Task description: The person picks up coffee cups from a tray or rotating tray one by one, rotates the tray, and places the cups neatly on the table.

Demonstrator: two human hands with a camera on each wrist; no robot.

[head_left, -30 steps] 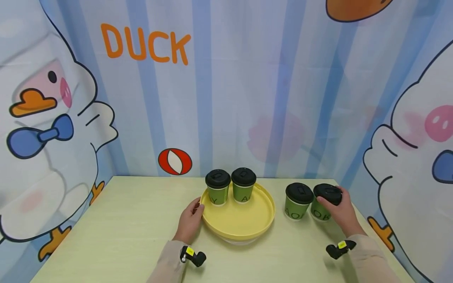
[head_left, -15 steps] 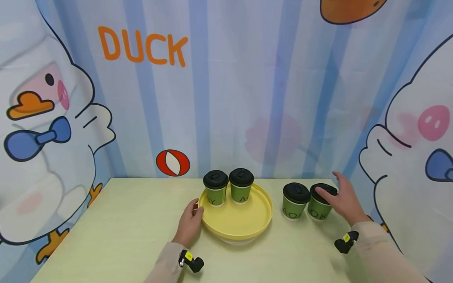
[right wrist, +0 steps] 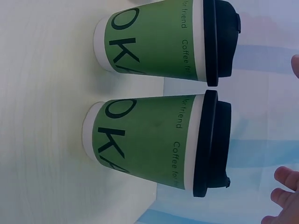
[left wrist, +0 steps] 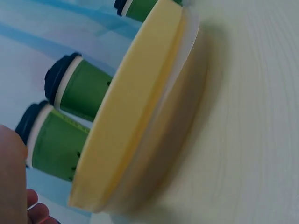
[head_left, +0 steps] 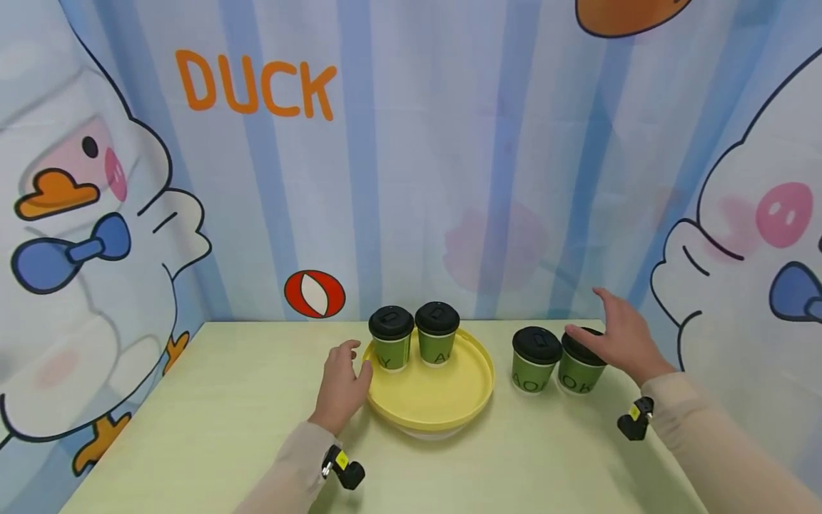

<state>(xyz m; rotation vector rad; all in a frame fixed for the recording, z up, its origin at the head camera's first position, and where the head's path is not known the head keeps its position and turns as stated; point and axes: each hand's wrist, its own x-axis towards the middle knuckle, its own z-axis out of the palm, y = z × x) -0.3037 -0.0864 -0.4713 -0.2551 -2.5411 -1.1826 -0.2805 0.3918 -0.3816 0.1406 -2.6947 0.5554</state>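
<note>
A round yellow tray [head_left: 427, 400] sits on a pale base, and two green paper coffee cups with black lids stand at its back: a left cup [head_left: 392, 351] and a right cup [head_left: 437, 346]. Beside the tray's left rim is my left hand [head_left: 340, 389], fingers loose, with a gap from the rim in the left wrist view. On the table to the right stand two more such cups, an inner cup [right wrist: 154, 39] and an outer cup [right wrist: 145, 140]. My right hand [head_left: 619, 339] is raised over the outer cup, thumb and fingers spread, apart from the lid in the right wrist view.
The pale wooden table [head_left: 250, 400] runs back to a blue striped curtain [head_left: 417, 178] with duck prints. Small black cameras are strapped to both wrists, a left camera [head_left: 343, 467] and a right camera [head_left: 634, 420].
My right hand has let go of the outer cup's lid and risen above it. My left hand has released the tray's rim. All the cups stay standing.
</note>
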